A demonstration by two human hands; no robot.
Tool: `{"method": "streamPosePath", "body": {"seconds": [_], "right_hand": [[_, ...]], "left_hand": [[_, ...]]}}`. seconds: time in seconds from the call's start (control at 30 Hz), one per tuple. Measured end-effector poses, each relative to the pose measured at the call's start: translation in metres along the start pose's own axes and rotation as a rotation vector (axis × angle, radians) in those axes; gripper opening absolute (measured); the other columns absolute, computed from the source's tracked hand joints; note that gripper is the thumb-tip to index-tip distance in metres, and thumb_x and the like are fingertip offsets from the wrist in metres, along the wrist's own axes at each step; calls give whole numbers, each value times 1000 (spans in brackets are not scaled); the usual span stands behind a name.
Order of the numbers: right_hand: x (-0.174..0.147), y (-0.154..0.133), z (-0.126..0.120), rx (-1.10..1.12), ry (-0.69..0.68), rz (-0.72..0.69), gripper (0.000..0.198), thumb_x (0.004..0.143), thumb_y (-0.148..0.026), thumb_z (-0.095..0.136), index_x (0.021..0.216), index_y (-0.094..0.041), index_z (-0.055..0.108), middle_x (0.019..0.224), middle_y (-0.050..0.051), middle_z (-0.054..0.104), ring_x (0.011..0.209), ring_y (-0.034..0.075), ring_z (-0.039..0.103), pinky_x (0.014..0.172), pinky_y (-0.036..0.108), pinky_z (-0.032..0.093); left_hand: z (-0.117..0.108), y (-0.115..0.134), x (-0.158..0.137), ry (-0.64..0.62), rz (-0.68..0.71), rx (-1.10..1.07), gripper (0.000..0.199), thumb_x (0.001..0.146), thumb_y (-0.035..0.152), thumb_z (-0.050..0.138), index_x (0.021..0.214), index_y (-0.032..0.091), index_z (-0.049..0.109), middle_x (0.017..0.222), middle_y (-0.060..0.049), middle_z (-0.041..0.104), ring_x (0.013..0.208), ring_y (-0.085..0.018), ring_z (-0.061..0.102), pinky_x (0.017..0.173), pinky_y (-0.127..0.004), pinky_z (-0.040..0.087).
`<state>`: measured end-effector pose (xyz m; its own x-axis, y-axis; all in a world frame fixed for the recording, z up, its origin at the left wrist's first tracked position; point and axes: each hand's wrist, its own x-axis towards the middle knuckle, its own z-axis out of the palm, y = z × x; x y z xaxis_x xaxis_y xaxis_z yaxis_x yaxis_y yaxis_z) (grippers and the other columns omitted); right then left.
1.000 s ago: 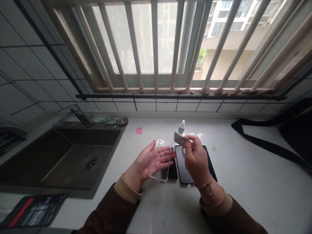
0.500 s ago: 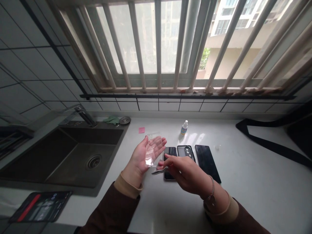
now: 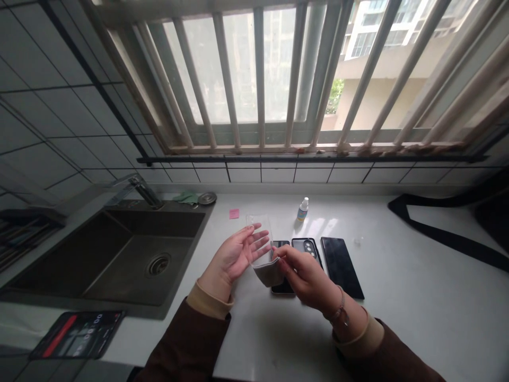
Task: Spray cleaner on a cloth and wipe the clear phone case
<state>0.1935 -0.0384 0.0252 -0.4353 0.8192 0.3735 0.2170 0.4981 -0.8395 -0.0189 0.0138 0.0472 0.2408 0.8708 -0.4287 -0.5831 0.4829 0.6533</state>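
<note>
Two hands now meet at the clear phone case (image 3: pixel 260 239): my left hand (image 3: pixel 237 258) cradles it from behind, palm up and fingers spread along its back, while my right hand (image 3: pixel 304 276) has its fingers pinched together on a grey wiping cloth (image 3: pixel 269 274) pressed to the case's lower edge. Case is held tilted above the table (image 3: pixel 397 297), over the near end of the leftmost phone (image 3: pixel 281 265).

Vs half a sec ago: cloth was just a thin folded strip low under the case, not touching; now it's bunched up and against the plastic, so I judge wiping has begun. A sec ago the cloth was up near the spray bottle (image 3: pixel 303 209) and my left palm lay flatter, case lower.

Unchanged on the table: black case w/ camera cutout (image 3: pixel 305 247) beside the first phone, second dark phone (image 3: pixel 341 265) right of it, pink sticky note (image 3: pixel 234 213), sink (image 3: pixel 119 254) at left, black strap (image 3: pixel 445 233) at right.
</note>
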Motion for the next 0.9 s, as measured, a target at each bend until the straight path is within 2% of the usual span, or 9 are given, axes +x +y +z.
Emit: {"method": "streamPosePath", "body": {"seconds": [0.1,0.13,0.27,0.37,0.5,0.6,0.7,0.83,0.9], "right_hand": [[1,3,4,53,95,-22,18,112,-34,47,106,-24,62,84,0,62,76,17,60,97,38,49],[0,4,5,103,122,-11,19,112,-35,48,106,-24,62,86,0,63,79,17,61,98,38,49],[-2,2,8,371,118,49,22,112,-42,50,107,-24,63,88,2,62,75,17,57,70,29,49],[-5,-3,8,383,46,16,22,111,-40,52,103,-23,63,87,1,61,74,16,54,68,28,45],[-4,-9,9,329,-66,-33,23,112,-37,50,101,-23,63,89,3,64,76,17,55,72,29,45],[-1,-9,11,335,-111,-46,24,112,-38,50,99,-22,63,93,4,65,80,18,57,75,31,47],[0,-7,12,343,-107,-49,26,112,-40,50,99,-23,65,95,5,66,84,19,59,79,32,49],[-1,-1,8,375,28,31,25,111,-44,53,108,-24,66,106,7,69,87,19,61,80,33,50],[-1,2,4,437,120,82,25,110,-46,55,108,-24,65,99,5,67,80,18,59,73,30,49]], "left_hand": [[0,-4,1,1,31,37,26,100,13,59,126,12,63,116,-20,74,99,-26,78,91,-42,65],[0,-7,1,-8,38,48,26,99,12,59,126,12,63,114,-19,75,97,-25,78,90,-41,65],[1,-24,7,-62,55,120,19,98,20,67,115,14,63,100,-11,73,78,-19,75,75,-32,63],[-1,-41,12,-152,87,137,34,94,44,78,109,18,62,102,-7,70,72,-15,70,70,-30,61],[-5,-50,11,-242,13,149,58,88,64,78,120,18,61,98,-8,69,76,-19,71,76,-34,60],[-1,-48,8,-214,-28,183,53,92,58,77,122,17,63,98,-8,69,79,-20,73,80,-34,60],[5,-42,8,-175,-98,141,40,101,52,63,117,15,64,102,-12,72,80,-21,74,80,-34,61],[5,-29,13,-82,-93,172,48,109,52,41,112,11,65,101,-18,75,78,-22,75,78,-34,62],[-1,-20,16,42,2,386,44,110,46,36,113,11,62,100,-18,76,79,-21,75,77,-33,62]]}}
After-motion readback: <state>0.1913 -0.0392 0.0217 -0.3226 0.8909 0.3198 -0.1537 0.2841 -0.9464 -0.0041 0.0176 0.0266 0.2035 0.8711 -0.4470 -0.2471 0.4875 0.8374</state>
